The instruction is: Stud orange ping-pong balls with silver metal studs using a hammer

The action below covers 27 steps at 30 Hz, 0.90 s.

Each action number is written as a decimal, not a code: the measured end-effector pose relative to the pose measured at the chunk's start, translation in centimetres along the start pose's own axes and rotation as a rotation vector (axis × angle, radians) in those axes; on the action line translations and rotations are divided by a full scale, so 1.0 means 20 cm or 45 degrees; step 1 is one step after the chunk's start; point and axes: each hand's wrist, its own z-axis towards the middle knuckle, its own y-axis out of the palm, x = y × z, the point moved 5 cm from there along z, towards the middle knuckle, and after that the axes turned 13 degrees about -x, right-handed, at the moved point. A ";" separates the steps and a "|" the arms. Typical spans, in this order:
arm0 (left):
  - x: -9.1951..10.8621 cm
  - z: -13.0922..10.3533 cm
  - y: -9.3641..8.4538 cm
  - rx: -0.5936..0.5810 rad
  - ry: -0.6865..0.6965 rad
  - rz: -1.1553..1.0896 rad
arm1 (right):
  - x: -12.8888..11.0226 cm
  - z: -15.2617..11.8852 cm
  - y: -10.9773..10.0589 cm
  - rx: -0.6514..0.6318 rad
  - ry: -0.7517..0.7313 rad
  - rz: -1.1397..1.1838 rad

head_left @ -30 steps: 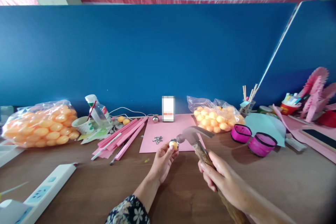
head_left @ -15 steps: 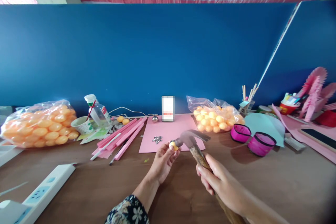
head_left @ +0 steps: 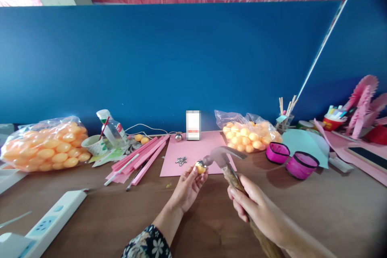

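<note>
one ball (head_left: 200, 167) (left hand (head_left: 188, 183) hides part)

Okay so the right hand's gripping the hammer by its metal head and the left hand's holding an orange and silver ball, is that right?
Not quite: the head camera view shows the right hand gripping the hammer by its wooden handle, not its metal head. The left hand does hold an orange and silver ball.

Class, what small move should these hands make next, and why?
Perhaps lightly tap the round silver-and-orange ball with the wooden-handled grey metal claw hammer: the left hand holds the ball, and the right hand grips the hammer close beside it.
</note>
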 end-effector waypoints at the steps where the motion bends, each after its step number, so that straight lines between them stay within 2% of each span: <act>1: 0.00 0.00 0.00 0.008 -0.003 -0.004 | 0.00 0.00 0.00 0.011 -0.013 0.010; 7: -0.02 0.00 -0.01 -0.006 -0.077 -0.009 | 0.02 0.00 0.01 -0.026 0.015 -0.002; 12: -0.02 0.00 -0.02 -0.005 -0.058 -0.012 | -0.02 -0.02 0.01 0.009 -0.017 0.037; 17: -0.03 0.00 -0.02 -0.017 -0.087 -0.025 | 0.01 -0.01 0.02 -0.012 0.026 0.007; 27: -0.01 0.00 -0.04 0.051 -0.014 -0.033 | -0.03 -0.02 -0.01 0.028 -0.004 -0.011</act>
